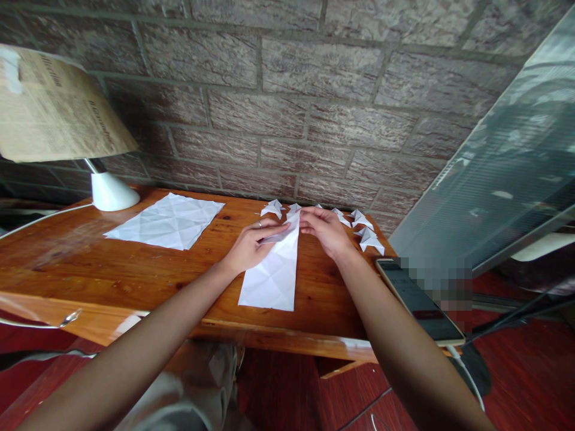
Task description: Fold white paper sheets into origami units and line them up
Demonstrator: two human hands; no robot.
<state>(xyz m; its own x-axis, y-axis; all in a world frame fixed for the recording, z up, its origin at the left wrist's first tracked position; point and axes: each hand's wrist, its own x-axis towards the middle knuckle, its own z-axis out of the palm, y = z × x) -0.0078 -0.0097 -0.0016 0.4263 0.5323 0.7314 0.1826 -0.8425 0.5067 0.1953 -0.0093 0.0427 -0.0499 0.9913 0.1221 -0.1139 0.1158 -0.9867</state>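
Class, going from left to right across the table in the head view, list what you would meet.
lamp base → creased flat sheet → left hand → long sheet held by both hands → right hand → rightmost folded paper pieces → phone

Lamp [110, 190] & creased sheet [167, 220] at left, folded paper pieces [369, 237] at back, phone [420, 299] on rt edge

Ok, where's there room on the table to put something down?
Biggest bare wood: the front left of the table, between the creased sheet and the near edge. A narrower gap lies between that sheet and the long paper being folded. The back right is crowded with small folded papers, and a phone takes the right edge.
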